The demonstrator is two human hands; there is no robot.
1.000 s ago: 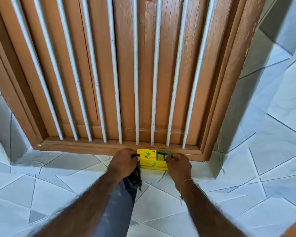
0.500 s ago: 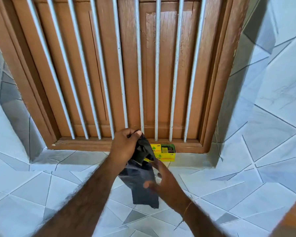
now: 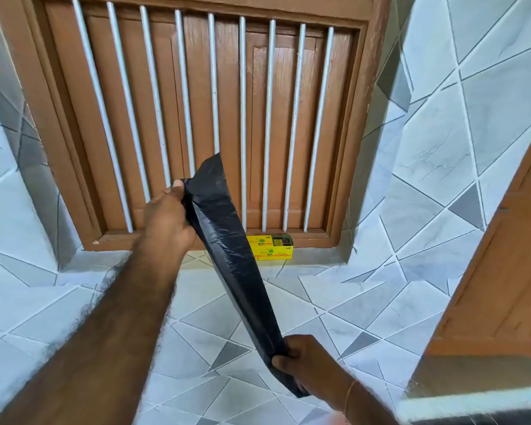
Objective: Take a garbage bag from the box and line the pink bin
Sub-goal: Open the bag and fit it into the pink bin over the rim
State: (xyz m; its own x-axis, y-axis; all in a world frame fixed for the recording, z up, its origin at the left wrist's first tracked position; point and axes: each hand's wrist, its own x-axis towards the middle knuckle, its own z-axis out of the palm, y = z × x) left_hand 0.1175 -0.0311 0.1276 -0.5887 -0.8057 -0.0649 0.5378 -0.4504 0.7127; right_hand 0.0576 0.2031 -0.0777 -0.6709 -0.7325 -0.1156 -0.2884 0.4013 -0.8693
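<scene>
While the head view is the only one, it shows the task's thing well: one black garbage bag point(image 3: 227, 246), folded into a long strip, stretched taut from about eleven o'clock of centre down to five o'clock. The left hand point(image 3: 169, 219) grips its upper end with fingers curled round the film; the right hand point(image 3: 301, 360) pinches the lower end, fingers clenched on it. The bag looks light, limp and slick, likely to slip or tear if yanked, so the person would best hold it near an open edge. One yellow box point(image 3: 272, 248) sits on the tiled ledge at the foot of the barred wooden window point(image 3: 221, 102), just behind the bag. No pink bin shows.
</scene>
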